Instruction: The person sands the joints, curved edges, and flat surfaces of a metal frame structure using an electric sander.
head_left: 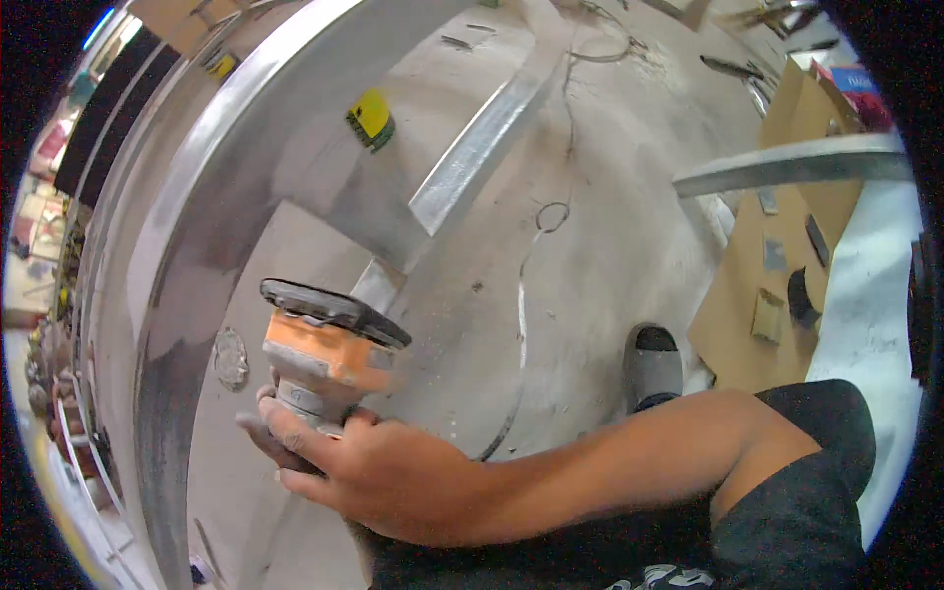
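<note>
- head view: the right hand [379, 472] is wrapped around the grey neck of an orange-and-grey power sander [329, 349], its fingers bent about the body in a firm grasp.
- the sander sits left of the middle, just beyond the right hand; its black round pad [339, 313] is uppermost and tilted, the right edge lower than the left.
- behind those fingers a darker, dusty finger-like shape [275, 447] shows; i cannot tell whether it belongs to the left hand, nor what state the left hand is in.
- the right forearm [590, 467] comes in from a black sleeve [796, 492] at the lower right.
- a long grey metal beam [182, 216] runs down the left, bent by the lens; a shiny metal bar [477, 147] slants beyond the sander.
- a yellow-and-dark piece [372, 118] lies between the beam and the bar.
- a cable [522, 324] trails over the dusty grey floor [610, 246], with a small loop in it.
- at the right, brown cardboard [733, 324] bears a tan block [767, 317] and a dark curved piece [801, 298] just beside it; another metal bar [787, 163] lies across above them.
- a grey shoe [653, 369] stands near the cardboard.
</note>
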A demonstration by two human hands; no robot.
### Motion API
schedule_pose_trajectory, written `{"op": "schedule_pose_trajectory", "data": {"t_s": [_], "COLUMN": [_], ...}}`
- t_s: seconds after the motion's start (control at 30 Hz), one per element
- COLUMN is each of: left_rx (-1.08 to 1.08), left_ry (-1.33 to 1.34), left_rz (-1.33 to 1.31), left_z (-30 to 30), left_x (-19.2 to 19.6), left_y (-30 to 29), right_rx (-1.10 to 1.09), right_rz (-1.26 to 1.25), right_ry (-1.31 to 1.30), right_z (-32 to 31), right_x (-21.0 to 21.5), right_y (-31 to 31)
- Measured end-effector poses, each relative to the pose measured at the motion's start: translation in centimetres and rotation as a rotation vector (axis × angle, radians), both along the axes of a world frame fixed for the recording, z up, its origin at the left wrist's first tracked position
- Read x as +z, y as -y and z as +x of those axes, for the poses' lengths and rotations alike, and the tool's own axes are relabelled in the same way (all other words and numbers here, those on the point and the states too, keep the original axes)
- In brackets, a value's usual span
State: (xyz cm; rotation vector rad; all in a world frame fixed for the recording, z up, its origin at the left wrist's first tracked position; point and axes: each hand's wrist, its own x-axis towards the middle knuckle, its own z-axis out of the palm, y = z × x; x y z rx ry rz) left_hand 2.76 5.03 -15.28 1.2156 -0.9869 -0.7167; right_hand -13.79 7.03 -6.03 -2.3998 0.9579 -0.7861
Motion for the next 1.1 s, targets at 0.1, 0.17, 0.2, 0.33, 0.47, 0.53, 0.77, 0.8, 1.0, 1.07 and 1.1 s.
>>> {"op": "schedule_pose_trajectory", "data": {"t_s": [0.1,0.17,0.2,0.33,0.47,0.53,0.77,0.8,1.0,1.07,1.1], "left_rx": [-0.02,-0.036,-0.044,-0.054,-0.057,-0.063,-0.077,-0.083,-0.102,-0.108,-0.111], "left_ry": [0.017,0.033,0.038,0.049,0.058,0.066,0.085,0.086,0.101,0.107,0.107], "left_rz": [0.011,0.016,0.02,0.032,0.041,0.044,0.061,0.062,0.07,0.072,0.069], "left_z": [0.3,0.5,0.5,0.9,1.1,1.1,0.9,0.9,0.7,0.6,0.6], "left_x": [-0.1,-0.2,-0.3,-0.5,-0.4,-0.4,-0.2,-0.2,0.1,0.1,0.1], "left_y": [0.9,1.4,1.7,2.5,3.2,3.6,4.6,4.7,5.5,5.7,5.9], "right_rx": [-0.04,-0.05,-0.074,-0.101,-0.204,-0.166,-0.169,-0.177,-0.258,-0.243,-0.24], "right_rz": [-0.061,-0.118,-0.04,0.127,-0.062,0.002,0.295,0.252,0.378,0.311,0.235], "right_ry": [-0.009,-0.01,0.093,0.249,0.19,0.139,0.212,0.201,0.282,0.271,0.234], "right_z": [0.4,0.6,0.8,0.9,0.6,0.5,1.2,1.3,2.6,3.0,3.1], "right_x": [-1.5,-2.6,-3.1,-4.5,-4.6,-4.3,-4.3,-4.4,-5.1,-5.5,-5.7], "right_y": [0.6,1.3,1.5,1.9,2.0,2.2,3.2,3.2,3.6,3.7,3.8]}}
